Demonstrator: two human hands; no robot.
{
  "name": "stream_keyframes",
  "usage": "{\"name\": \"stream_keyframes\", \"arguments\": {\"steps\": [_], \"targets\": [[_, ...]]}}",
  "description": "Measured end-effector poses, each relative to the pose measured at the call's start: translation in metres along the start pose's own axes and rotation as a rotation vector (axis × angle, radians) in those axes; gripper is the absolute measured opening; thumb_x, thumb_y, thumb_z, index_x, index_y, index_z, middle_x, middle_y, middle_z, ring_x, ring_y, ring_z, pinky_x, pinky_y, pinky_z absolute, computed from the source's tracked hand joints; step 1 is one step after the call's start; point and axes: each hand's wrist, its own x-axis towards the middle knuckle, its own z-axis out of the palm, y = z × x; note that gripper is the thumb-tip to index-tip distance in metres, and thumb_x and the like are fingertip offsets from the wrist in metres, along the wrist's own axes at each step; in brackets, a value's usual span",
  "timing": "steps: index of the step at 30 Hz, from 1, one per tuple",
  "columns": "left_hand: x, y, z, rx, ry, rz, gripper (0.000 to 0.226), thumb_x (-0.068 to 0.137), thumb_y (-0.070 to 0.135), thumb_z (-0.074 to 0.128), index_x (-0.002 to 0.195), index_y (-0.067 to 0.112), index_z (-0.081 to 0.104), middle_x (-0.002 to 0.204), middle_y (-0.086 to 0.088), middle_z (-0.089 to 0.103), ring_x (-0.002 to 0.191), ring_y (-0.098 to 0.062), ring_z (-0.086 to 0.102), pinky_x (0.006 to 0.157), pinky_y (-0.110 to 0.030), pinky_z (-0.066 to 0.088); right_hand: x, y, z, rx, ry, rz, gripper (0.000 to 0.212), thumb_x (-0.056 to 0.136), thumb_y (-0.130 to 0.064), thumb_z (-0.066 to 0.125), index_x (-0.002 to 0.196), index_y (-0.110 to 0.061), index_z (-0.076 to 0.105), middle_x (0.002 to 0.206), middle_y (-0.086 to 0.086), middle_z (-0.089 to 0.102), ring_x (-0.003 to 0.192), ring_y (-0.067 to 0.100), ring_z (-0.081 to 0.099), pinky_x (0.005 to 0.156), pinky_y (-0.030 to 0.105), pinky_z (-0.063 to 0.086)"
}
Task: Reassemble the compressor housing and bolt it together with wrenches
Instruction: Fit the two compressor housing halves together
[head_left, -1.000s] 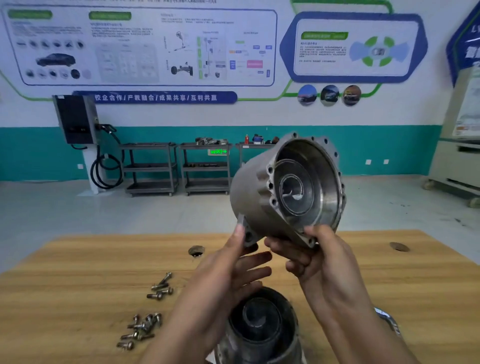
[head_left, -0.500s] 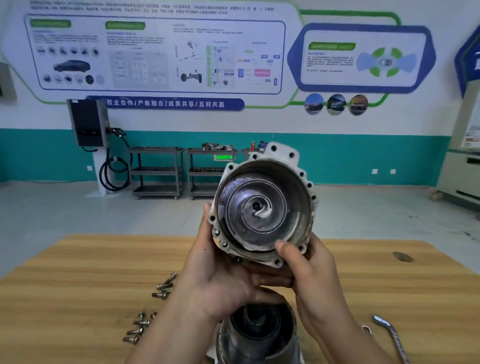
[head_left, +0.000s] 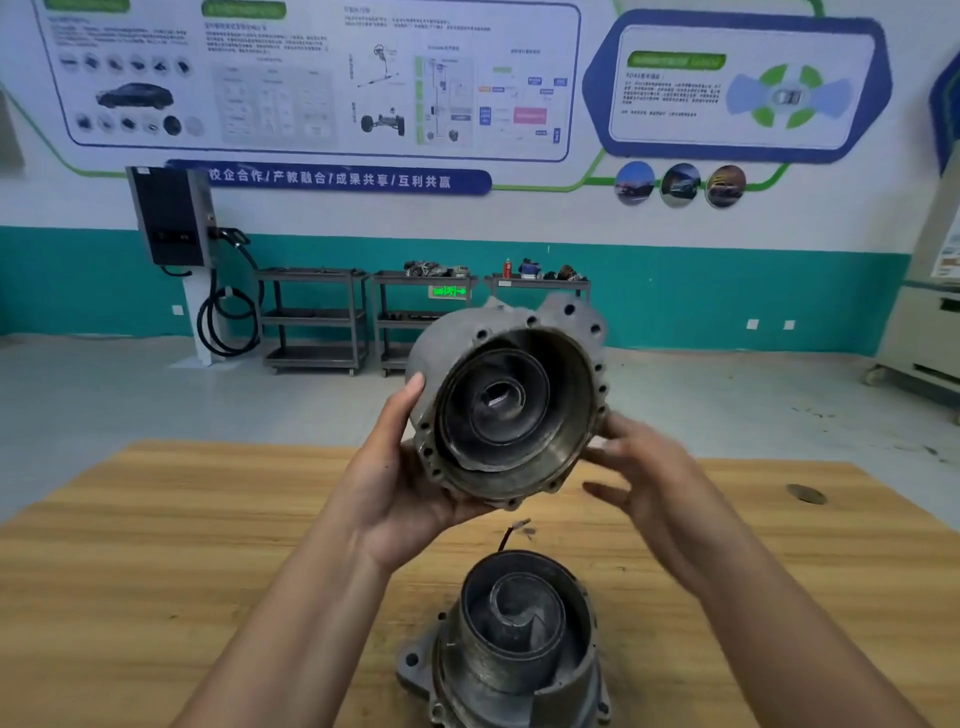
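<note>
The left hand (head_left: 395, 488) grips the raised housing shell (head_left: 514, 405) from the side and below, thumb up its outer wall and fingers curled under the flange. The right hand (head_left: 639, 467) is blurred, its fingers spread and loose just beside the shell's right rim; whether it touches cannot be told. The shell is held in the air above the tabletop (head_left: 156, 545), tilted so its open mouth faces the camera, with a spiral scroll inside and bolt holes round the flange. There are two housing pieces in all: the second, the housing base (head_left: 514, 649), stands upright on the wooden tabletop directly below, near the front edge, and it too shows a scroll. One round grommet (head_left: 805, 493) sits in the wood at far right. Beyond lies a grey floor (head_left: 104, 395), three metal shelf carts (head_left: 311, 317) against a teal-banded wall, one charging unit (head_left: 171, 215) with a coiled cable, and printed posters above.
</note>
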Motion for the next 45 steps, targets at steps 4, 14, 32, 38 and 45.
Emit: {"name": "stream_keyframes", "arguments": {"steps": [4,14,32,38,45], "targets": [[0.002,-0.002,-0.011,0.136,0.056,0.061,0.057,0.061,0.044,0.068,0.105,0.009,0.068,0.103,-0.017,0.071,0.086,-0.031,0.070,0.073,-0.050,0.057,0.022,-0.039,-0.019,0.189,0.037,0.097,0.045,0.082,-0.037,0.040,0.099,-0.008,0.069,0.093,0.013,0.073,0.079,0.024,0.068,0.074,0.038,0.048],[0.000,-0.009,-0.019,0.428,0.117,0.304,0.091,0.037,0.035,0.078,0.119,0.027,0.040,0.114,-0.005,0.053,0.081,-0.016,0.068,0.056,-0.028,0.054,0.015,-0.026,-0.001,-0.289,-0.026,0.022,0.057,0.048,-0.068,0.064,0.076,-0.020,0.077,0.080,-0.002,0.075,0.075,0.010,0.070,0.078,0.032,0.048],[-0.055,-0.039,-0.024,1.088,0.007,0.507,0.096,0.039,0.057,0.087,0.114,0.061,0.027,0.112,0.042,0.049,0.116,0.004,0.052,0.096,-0.031,0.046,-0.063,0.032,-0.007,-0.184,-0.070,-0.143,0.087,0.041,-0.064,0.082,0.116,-0.025,0.060,0.110,-0.013,0.069,0.102,0.004,0.064,0.074,0.017,0.052],[-0.071,-0.053,-0.026,1.176,0.025,0.580,0.096,0.042,0.053,0.085,0.116,0.062,0.024,0.122,0.041,0.041,0.120,0.005,0.047,0.102,-0.037,0.043,-0.075,0.042,-0.011,-0.148,-0.110,-0.154,0.084,0.038,-0.061,0.085,0.109,-0.023,0.061,0.109,-0.012,0.069,0.104,0.006,0.063,0.080,0.021,0.052],[-0.073,-0.066,-0.035,1.133,0.042,0.539,0.092,0.045,0.047,0.086,0.111,0.065,0.024,0.122,0.044,0.039,0.125,0.007,0.042,0.106,-0.027,0.038,-0.077,0.053,-0.009,-0.144,-0.120,-0.126,0.088,0.040,-0.059,0.085,0.116,-0.026,0.057,0.116,-0.014,0.066,0.111,0.008,0.060,0.089,0.031,0.052]]}}
